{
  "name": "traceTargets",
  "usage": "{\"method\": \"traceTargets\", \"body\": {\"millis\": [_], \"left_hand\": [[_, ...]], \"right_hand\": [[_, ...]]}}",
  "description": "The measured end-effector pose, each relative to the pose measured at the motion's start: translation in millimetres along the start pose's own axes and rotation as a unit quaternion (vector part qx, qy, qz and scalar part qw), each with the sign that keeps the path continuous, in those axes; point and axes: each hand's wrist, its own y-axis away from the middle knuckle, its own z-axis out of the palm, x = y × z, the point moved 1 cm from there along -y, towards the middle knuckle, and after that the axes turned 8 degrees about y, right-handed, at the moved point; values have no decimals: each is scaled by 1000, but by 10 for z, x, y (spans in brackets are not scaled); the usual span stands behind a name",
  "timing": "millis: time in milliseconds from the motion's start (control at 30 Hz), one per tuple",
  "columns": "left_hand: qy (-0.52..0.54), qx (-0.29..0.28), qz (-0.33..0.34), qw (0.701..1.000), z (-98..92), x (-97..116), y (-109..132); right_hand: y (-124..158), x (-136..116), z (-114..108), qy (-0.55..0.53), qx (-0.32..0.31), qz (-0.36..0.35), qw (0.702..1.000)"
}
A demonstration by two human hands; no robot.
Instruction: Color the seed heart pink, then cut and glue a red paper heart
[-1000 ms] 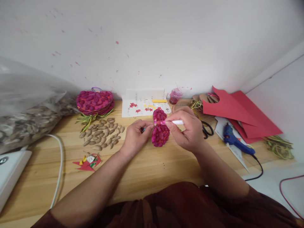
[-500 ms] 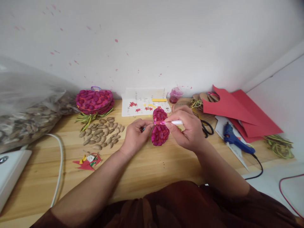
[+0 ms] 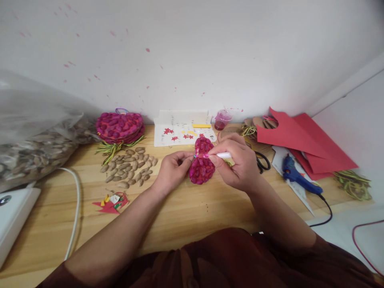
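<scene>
In the head view we saw the left hand (image 3: 172, 170) closed in a pinch on the left edge of the magenta shell piece (image 3: 201, 171), which was held upright between the 2 hands, just over the middle of the wooden table (image 3: 186, 216). The right hand (image 3: 238, 164) was closed around a white tool (image 3: 223, 155), gripped like a pen, with its tip on the narrow waist of the piece. We could not tell what kind of tool it was. To the left lay a scatter of loose brown shells (image 3: 129, 166), and behind them a stack of magenta pieces (image 3: 120, 127) stood against the wall. A white sheet (image 3: 183, 134) with red stars lay just behind the hands, with a small cup (image 3: 222, 120) beside it. To the right we noted black scissors (image 3: 262, 162), a blue glue gun (image 3: 295, 178) and red paper (image 3: 300, 140). A plastic bag (image 3: 33, 136) of shells filled the far left.
</scene>
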Motion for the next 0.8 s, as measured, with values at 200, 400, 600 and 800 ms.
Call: {"method": "traceTargets", "body": {"millis": [200,400,600,800], "left_hand": [[18,5,-11,1000,6,13,0],[72,5,-44,996,14,-6,-10],[64,8,-33,997,29,31,2],[68,15,-39,997,42,51,17]], "right_hand": [[1,12,2,-1,2,3,1000],[15,49,-6,-11,-1,16,1000],[12,38,17,-14,9,7,1000],[-13,-8,15,17,8,-7,1000]]}}
